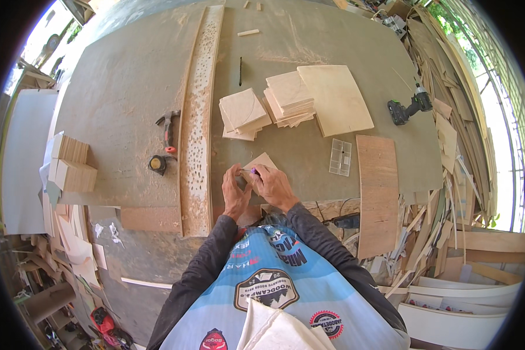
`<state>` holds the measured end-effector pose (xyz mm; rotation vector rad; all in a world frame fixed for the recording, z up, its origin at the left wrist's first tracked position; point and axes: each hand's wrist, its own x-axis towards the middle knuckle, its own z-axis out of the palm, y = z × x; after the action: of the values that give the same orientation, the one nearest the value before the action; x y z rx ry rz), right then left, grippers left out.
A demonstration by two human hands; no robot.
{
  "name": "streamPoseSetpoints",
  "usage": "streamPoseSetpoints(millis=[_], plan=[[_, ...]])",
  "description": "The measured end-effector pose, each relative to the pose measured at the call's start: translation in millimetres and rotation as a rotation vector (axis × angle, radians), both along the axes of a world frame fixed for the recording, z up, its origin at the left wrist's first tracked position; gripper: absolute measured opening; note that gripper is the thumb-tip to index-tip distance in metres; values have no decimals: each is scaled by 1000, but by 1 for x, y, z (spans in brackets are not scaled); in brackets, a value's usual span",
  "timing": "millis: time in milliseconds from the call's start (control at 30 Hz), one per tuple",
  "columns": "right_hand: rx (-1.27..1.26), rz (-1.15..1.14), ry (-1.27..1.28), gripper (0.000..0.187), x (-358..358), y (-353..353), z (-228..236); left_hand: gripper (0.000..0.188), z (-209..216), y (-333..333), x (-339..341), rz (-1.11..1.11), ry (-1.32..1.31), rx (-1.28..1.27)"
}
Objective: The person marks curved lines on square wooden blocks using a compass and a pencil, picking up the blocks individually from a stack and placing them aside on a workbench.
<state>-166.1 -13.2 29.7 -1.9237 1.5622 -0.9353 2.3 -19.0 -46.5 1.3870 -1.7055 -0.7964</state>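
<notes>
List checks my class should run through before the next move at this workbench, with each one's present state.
1. Slim purple-ended object held in right hand: ok.
2. Left hand gripping firmly: cannot tell, details too small.
3. Hammer and cordless drill apart from both hands: ok.
4. Stacked wooden squares aligned: not ok, edges stagger.
5. Table free of sawdust: not ok.
6. Clear compartment box latched: cannot tell.

the right hand [275,188] pinches a slim purple item [254,171] close to the left hand [236,195], over a wooden square [264,159]. from there, stacked squares [245,111] lie at twelve o'clock, a cordless drill [411,108] at two, a tape measure [157,164] past nine, a hammer [168,132] at ten.
</notes>
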Motion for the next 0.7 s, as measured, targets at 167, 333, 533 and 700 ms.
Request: streamPoseSetpoints(millis=[167,333,533,700], plan=[[-1,7,17,21,1,1,-1,73,-1,0,0,-4,-21,-31],[30,16,-16,22,2,-1,0,67,1,-3,0,1,-46,-23],[117,54,-91,19,-8,-5,2,63,11,-2,-1,-11,-44,8],[95,64,-76,18,-8,-2,1,62,11,-2,0,-9,-54,1]])
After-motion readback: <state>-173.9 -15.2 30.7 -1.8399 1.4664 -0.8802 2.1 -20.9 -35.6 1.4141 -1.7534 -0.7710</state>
